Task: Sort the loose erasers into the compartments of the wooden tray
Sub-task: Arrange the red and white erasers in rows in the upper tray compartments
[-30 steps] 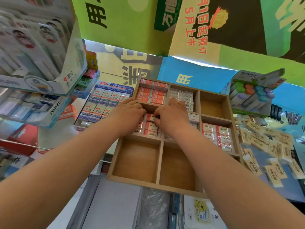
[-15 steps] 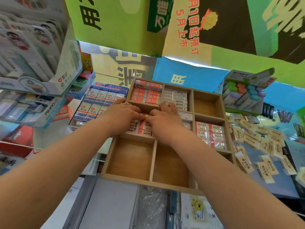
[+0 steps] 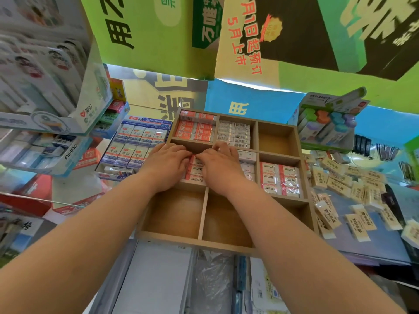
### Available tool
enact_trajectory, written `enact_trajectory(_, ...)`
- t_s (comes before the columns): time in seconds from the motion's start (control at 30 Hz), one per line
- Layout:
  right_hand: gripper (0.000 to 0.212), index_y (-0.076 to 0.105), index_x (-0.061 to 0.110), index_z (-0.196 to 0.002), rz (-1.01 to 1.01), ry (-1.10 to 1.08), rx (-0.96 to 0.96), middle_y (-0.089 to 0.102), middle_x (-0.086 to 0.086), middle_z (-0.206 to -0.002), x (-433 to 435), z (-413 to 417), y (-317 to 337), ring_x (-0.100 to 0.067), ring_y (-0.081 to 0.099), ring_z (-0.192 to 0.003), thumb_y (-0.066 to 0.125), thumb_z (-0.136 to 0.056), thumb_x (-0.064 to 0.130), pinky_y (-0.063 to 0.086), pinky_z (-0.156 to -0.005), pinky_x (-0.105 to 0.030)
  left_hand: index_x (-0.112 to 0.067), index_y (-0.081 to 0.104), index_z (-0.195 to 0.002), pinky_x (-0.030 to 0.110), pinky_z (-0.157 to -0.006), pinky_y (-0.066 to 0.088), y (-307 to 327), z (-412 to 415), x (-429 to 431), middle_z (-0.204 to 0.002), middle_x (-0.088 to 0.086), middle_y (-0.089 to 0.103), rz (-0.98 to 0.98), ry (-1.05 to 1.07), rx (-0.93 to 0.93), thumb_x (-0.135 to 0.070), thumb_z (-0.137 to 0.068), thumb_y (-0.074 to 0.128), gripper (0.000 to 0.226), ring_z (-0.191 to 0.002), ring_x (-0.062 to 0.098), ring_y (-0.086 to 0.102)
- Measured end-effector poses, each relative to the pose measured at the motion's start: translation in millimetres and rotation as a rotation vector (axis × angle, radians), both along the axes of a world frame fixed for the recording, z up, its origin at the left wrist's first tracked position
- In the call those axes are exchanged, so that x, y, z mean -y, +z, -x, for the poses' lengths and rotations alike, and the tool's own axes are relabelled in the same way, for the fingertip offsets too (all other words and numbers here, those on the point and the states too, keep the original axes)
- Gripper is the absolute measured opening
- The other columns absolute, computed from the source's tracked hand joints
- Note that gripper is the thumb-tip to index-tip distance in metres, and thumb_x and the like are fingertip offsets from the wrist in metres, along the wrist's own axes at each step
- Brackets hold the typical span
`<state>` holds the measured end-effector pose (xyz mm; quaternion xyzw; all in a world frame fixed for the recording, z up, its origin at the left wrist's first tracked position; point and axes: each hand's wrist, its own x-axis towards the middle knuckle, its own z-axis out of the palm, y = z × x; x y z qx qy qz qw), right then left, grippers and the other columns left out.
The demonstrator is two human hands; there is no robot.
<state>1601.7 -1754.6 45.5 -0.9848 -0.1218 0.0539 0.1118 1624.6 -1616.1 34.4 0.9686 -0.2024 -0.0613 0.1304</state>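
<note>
left hand, right hand palm-down, side by side on red-label erasers, wooden tray, mid-left compartment; pinch or press: cannot tell. likely squaring rows. next: fetch loose erasers, right.

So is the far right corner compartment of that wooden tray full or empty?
Empty: the far-right corner compartment shows only its bare wooden floor, with nothing lying in it.

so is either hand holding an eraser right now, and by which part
Cannot be told: left hand and right hand lie over the red-and-white erasers in the middle row of the wooden tray, fingertips hidden.
</note>
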Motion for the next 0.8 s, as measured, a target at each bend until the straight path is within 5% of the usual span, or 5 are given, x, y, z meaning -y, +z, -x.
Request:
enact_trajectory(0.2, 0.025, 0.062, 0.016, -0.105, -0.512, -0.281, 0.200, 0.059, -0.002, -0.116, 40.5, 26.2, 17.9, -0.011, 0.046, -0.107, 0.048, -0.087, 0.007, 0.033, -0.093, -0.023, -0.019, 0.049, -0.125, 0.032, -0.109, 0.012, 7.3, 12.5, 1.4, -0.134, 0.002, 0.048, 0.073, 0.061, 0.092, -0.026, -0.094, 0.036, 0.035, -0.128, 0.017, 0.034)
enact_trajectory(0.4, 0.018, 0.063, 0.013, -0.096, -0.542, -0.476, 0.369, 0.052, 0.010, -0.089, 110.3, 65.8, 20.4, 0.000, 0.043, -0.083, 0.049, -0.087, 0.007, 0.033, -0.068, -0.002, -0.011, 0.056, -0.116, 0.040, -0.099, 0.030, 30.6, 46.8, 41.3, -0.119, 0.013, 0.058, 0.338, 0.153, 0.216, -0.006, -0.085, 0.052, 0.032, -0.114, 0.028, 0.047)
enact_trajectory(0.57, 0.014, 0.056, 0.017, -0.092, -0.627, -0.777, 0.383, 0.055, -0.002, -0.098, 173.9, 99.8, 11.7, -0.009, 0.049, -0.083, 0.046, -0.087, 0.007, 0.039, -0.070, -0.017, -0.040, 0.044, -0.102, 0.007, -0.068, 0.028, 44.7, 84.9, 123.6, -0.084, -0.027, 0.048, 0.465, -0.173, 0.047, -0.015, -0.079, 0.059, 0.037, -0.078, -0.009, 0.043)
enact_trajectory(0.63, 0.016, 0.056, 0.013, -0.099, -0.571, -0.851, 0.263, 0.053, -0.005, -0.107, 201.0, 111.7, 6.4, -0.020, 0.051, -0.094, 0.048, -0.086, 0.008, 0.038, -0.074, -0.027, -0.047, 0.039, -0.096, 0.010, -0.080, 0.029, 38.2, 95.0, 153.5, -0.085, -0.033, 0.042, 0.395, -0.324, -0.026, -0.024, -0.080, 0.057, 0.034, -0.083, -0.015, 0.038)
enact_trajectory(0.8, 0.027, 0.060, 0.010, -0.108, -0.439, -0.763, 0.020, 0.059, -0.008, -0.113, 246.6, 130.3, -7.9, -0.022, 0.052, -0.104, 0.048, -0.085, 0.007, 0.033, -0.078, -0.022, -0.034, 0.054, -0.113, 0.024, -0.105, 0.008, 12.9, 95.4, 205.1, -0.122, -0.014, 0.053, 0.238, -0.367, 0.021, -0.032, -0.084, 0.050, 0.029, -0.120, 0.002, 0.035)
